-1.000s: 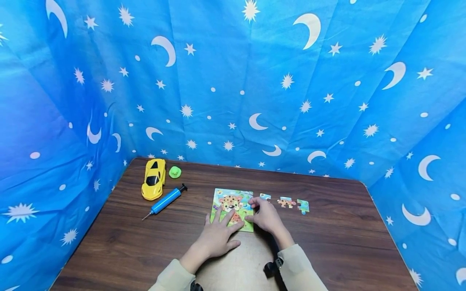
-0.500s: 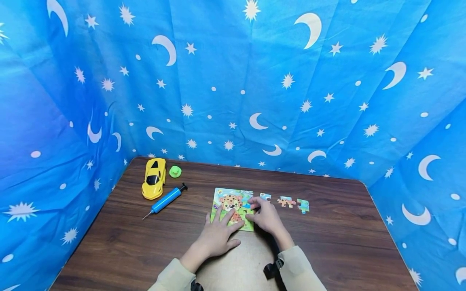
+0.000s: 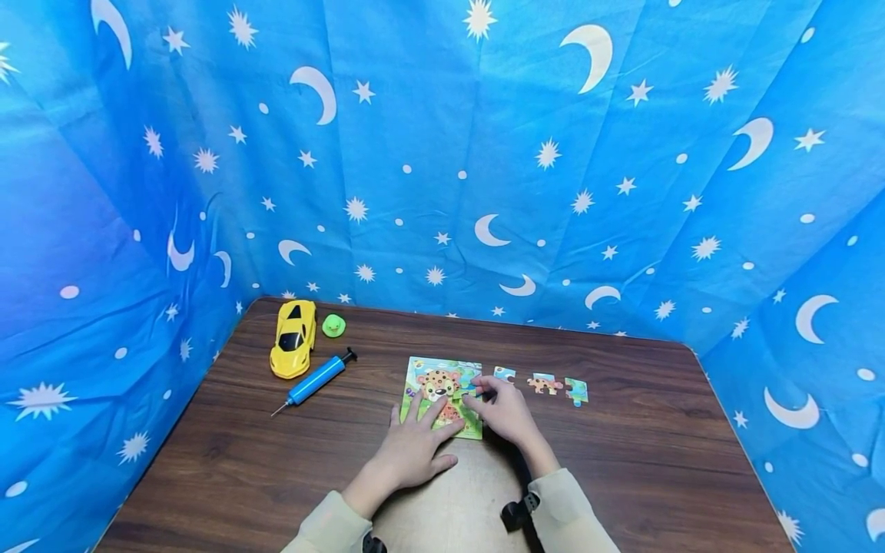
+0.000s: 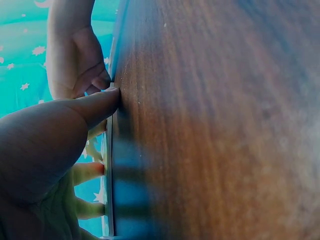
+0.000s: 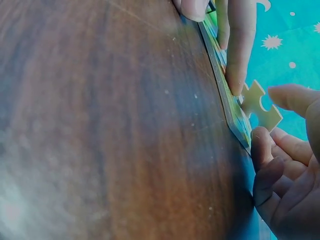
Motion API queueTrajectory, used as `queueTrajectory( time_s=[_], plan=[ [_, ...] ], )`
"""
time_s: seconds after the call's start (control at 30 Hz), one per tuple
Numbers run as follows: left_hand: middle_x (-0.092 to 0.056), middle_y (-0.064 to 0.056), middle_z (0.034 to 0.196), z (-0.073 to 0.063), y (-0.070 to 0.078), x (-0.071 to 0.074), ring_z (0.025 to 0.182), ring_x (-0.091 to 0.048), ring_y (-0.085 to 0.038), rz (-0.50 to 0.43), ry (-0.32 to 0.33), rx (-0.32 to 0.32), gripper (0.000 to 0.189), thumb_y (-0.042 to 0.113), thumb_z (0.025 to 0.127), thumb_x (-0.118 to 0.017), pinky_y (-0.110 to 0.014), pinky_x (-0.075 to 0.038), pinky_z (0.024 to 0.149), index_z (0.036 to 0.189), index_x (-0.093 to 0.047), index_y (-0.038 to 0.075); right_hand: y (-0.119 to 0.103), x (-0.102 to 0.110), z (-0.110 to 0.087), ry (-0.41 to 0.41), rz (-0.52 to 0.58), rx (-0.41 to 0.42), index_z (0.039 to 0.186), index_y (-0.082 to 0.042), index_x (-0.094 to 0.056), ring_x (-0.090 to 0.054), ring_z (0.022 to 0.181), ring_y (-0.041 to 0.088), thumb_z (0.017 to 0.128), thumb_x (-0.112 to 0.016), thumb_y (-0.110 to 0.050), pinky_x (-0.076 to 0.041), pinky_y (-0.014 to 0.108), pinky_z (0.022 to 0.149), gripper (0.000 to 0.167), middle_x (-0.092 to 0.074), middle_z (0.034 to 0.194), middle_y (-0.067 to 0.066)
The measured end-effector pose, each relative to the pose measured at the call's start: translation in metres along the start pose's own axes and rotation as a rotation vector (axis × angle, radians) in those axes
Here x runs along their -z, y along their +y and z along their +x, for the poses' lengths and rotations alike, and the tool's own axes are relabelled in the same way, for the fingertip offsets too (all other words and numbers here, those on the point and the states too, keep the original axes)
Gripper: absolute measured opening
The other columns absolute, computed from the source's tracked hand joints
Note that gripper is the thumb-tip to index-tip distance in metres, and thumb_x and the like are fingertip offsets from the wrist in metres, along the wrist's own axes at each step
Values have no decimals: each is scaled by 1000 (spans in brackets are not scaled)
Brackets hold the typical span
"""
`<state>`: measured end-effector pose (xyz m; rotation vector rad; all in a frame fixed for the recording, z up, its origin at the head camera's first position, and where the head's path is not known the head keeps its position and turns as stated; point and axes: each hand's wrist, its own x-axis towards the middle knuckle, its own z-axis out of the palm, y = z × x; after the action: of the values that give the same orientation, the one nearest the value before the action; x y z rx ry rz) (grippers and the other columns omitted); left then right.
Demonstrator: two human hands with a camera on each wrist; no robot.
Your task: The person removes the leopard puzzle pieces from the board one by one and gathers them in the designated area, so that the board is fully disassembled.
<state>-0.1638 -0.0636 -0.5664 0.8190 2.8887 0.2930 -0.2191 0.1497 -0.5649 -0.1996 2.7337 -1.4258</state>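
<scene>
A jigsaw puzzle (image 3: 415, 372) of a spotted cartoon leopard lies in its flat tray, its right side partly hidden by the right hand. The left hand (image 3: 413, 449) rests on it with fingers spread over the lower left part; its thumb (image 4: 102, 106) reaches the table beside the near edge. At the right edge of the puzzle, the right hand (image 3: 508, 411) pinches a puzzle piece (image 5: 270, 118) between thumb and fingers. That piece stands tilted up from the tray in the right wrist view, showing its plain pale back.
Right of the tray lie three loose pieces: a blue-and-white one (image 3: 505, 373), a spotted one (image 3: 545, 383) and a green-blue one (image 3: 577, 391). On the left of the table (image 3: 228, 461) are a yellow toy car (image 3: 293, 339), a green toy duck (image 3: 333, 326) and a blue hand pump (image 3: 318, 380).
The right thumb has shifted a little up and left over the puzzle, and the piece by it has tilted. The left hand stays in place.
</scene>
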Motion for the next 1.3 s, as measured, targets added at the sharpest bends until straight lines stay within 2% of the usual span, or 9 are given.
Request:
queueTrajectory(
  time_s=[0.17, 0.47, 0.7, 1.0, 1.3],
  plan=[
    [-28, -6, 169, 0, 1, 1, 152, -19, -51, 6, 15, -6, 59, 62, 100, -56, -81, -27, 105, 156, -48, 42, 1, 1, -1, 13, 6, 10, 123, -6, -73, -60, 74, 13, 98, -74, -24, -52, 35, 70, 30, -70, 99, 1],
    [-28, -6, 169, 0, 1, 1, 152, -19, -51, 2, 17, -9, 59, 62, 100, -56, -81, -27, 105, 155, -49, 42, 1, 4, -4, 34, 65, 19, 122, -4, -74, -58, 69, 14, 95, -76, -10, -49, 27, 62, 29, -71, 92, 1],
    [-28, -7, 169, 0, 2, 1, 152, -18, -51, -2, 14, -9, 59, 61, 101, -56, -81, -26, 106, 156, -48, 41, 6, 15, -14, 59, 117, -15, 125, -5, -73, -57, 60, 16, 96, -75, -10, -50, 29, 52, 30, -71, 96, 3],
    [-26, -6, 170, -1, 1, -1, 153, -15, -51, -1, 4, 0, 59, 61, 101, -55, -81, -26, 106, 157, -46, 42, 29, 51, -37, 141, 124, -59, 126, -6, -72, -57, 60, 16, 96, -76, -9, -51, 30, 50, 30, -70, 100, 8],
    [-26, -7, 170, -1, 0, -3, 152, -17, -52, -4, 14, -5, 60, 62, 101, -55, -81, -26, 106, 157, -47, 42, 60, 100, -61, 218, 46, -119, 129, -3, -69, -58, 59, 14, 98, -73, -11, -51, 28, 51, 32, -70, 103, 13]
  ],
)
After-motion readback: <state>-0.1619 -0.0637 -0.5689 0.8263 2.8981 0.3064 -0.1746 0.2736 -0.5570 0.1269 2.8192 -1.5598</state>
